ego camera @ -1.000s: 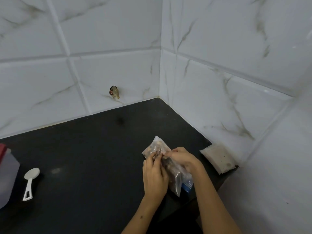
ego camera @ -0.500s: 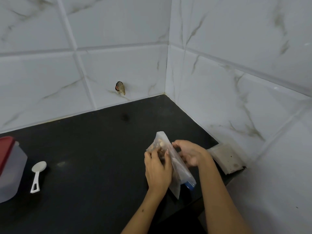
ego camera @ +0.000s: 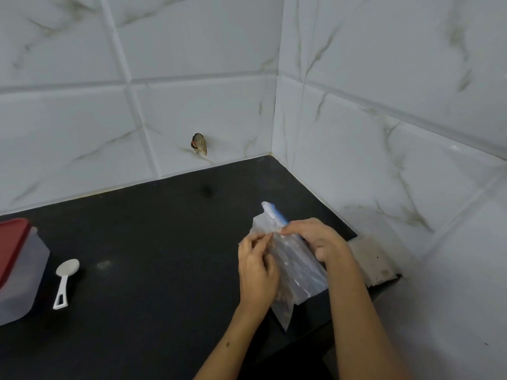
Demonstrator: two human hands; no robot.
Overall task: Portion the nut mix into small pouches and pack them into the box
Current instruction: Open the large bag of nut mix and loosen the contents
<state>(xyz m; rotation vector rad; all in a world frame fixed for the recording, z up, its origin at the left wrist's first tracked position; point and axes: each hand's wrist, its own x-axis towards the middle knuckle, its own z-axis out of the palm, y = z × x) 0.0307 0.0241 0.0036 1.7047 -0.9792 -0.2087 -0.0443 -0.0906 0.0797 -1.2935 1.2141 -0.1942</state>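
Near the counter's (ego camera: 164,242) right edge, both hands gripped a clear bag (ego camera: 296,264): left hand (ego camera: 256,270) pinching its side, right hand (ego camera: 315,239) its top. Opening it seemed underway; next likely needed the spoon (ego camera: 65,281).

No writing, label, brand, number or sign can be read anywhere. The pouch (ego camera: 290,259) is clear plastic with a plain blue strip, the box (ego camera: 19,270) and its red lid bear no print, and the spoon (ego camera: 65,283) is plain white.
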